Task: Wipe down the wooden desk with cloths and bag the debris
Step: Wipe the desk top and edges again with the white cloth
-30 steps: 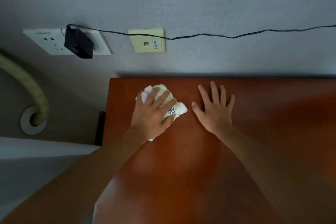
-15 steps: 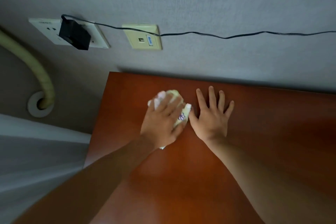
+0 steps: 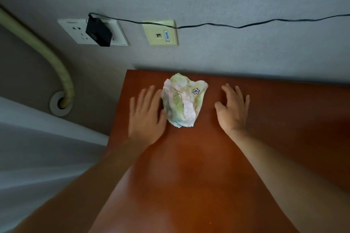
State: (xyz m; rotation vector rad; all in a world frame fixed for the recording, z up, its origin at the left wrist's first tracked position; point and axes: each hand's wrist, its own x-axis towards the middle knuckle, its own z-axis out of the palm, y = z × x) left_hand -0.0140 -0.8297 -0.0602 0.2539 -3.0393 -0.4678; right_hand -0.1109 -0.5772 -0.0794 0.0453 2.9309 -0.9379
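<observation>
A crumpled pale green and pink cloth (image 3: 182, 100) with a small purple flower print lies on the reddish-brown wooden desk (image 3: 189, 176) near its far left corner. My left hand (image 3: 146, 114) lies flat and blurred on the desk just left of the cloth, its thumb side against the cloth's edge. My right hand (image 3: 232, 108) rests flat on the desk to the right of the cloth, apart from it. Neither hand holds anything.
The desk stands against a grey wall. On the wall are a white socket plate (image 3: 75, 31) with a black adapter (image 3: 98, 32), a black cable (image 3: 246, 24) running right, and a yellowed network plate (image 3: 161, 33). A pale hose (image 3: 51, 56) enters a wall hole at left.
My left hand has come off the cloth and now lies to its left. My right hand has moved right, away from the cloth. The cloth lies uncovered.
</observation>
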